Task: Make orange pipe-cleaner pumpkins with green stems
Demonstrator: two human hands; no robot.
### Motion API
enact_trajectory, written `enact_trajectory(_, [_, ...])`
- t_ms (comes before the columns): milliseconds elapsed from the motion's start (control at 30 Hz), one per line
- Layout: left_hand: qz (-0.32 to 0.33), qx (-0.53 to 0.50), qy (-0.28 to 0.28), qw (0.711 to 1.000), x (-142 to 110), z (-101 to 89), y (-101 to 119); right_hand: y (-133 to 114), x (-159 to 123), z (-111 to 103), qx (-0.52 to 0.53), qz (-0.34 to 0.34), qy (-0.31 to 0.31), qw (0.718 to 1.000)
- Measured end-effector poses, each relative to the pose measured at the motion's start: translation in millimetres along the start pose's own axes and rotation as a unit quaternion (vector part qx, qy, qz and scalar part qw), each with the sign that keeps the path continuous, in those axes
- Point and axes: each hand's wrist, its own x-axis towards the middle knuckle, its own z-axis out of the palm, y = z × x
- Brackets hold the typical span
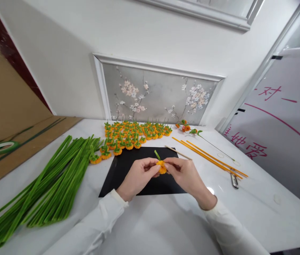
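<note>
Between both hands is a small orange pumpkin (162, 168), made of fuzzy pipe cleaner, with a green stem standing up from it. The fingertips of my left hand (140, 176) pinch it from the left. On the other side, my right hand (185, 173) grips it with thumb and fingers. Beneath the hands lies a black mat (120, 170) on the white table. Just past the mat's far edge rests a thin wooden stick (178, 152), close to my right hand.
Many finished orange pumpkins (128, 143) stand in rows at the back. Green pipe cleaners (56, 187) fill the left. On the right lie orange pipe cleaners (208, 154), nail clippers (234, 180) and an orange flower stem (185, 128). Green tape (2, 147) sits on cardboard at far left.
</note>
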Motion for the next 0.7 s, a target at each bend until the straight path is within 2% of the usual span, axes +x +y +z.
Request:
enact_trajectory(167, [-0.001,0.002,0.0,1.0,0.3,0.1,-0.8,-1.7,-0.4,-2.1,-0.03,-0.038,-0.009,0.999])
enact_trajectory(333, [0.018,0.021,0.003,1.0,-1.3,3.0,0.0,0.4,-1.8,-1.2,0.02,-0.009,-0.004,1.0])
enact_trajectory(467, [0.028,0.005,0.006,1.0,-3.3,5.4,-2.0,1.2,-3.7,-1.1,0.067,0.011,-0.03,0.997])
enact_trajectory(700, [0.041,0.041,0.0,0.998,-6.3,6.4,-2.6,2.0,-5.2,-1.3,0.049,0.0,-0.033,0.998])
